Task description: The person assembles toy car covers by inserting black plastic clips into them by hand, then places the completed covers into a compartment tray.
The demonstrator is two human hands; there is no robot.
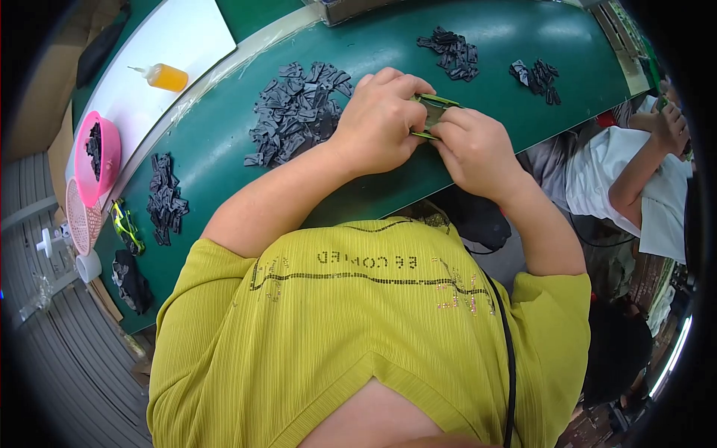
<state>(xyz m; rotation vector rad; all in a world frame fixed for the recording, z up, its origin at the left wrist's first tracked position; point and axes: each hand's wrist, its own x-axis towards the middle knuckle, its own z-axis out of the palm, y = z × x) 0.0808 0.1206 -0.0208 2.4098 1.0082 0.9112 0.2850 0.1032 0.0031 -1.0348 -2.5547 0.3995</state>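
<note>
Both hands meet above the green table [403, 71] and grip one bright green plastic piece [438, 99] with dark edges, frame-like in outline. My left hand [382, 116] is closed on its left side, thumb and fingers bent around it. On the right side, the fingertips of my right hand [474, 142] pinch the same piece. Fingers cover much of it, so its exact kind cannot be made out. Just left of my left hand lies a large heap of small black plastic parts [295, 112].
Smaller piles of black parts lie at the far side [452, 52], far right [538, 77] and left [166, 198]. A yellow-green item [127, 226] sits near a pink basket [110, 153]. An orange-filled bottle [166, 77] rests on a white board. Another person [627, 175] sits at right.
</note>
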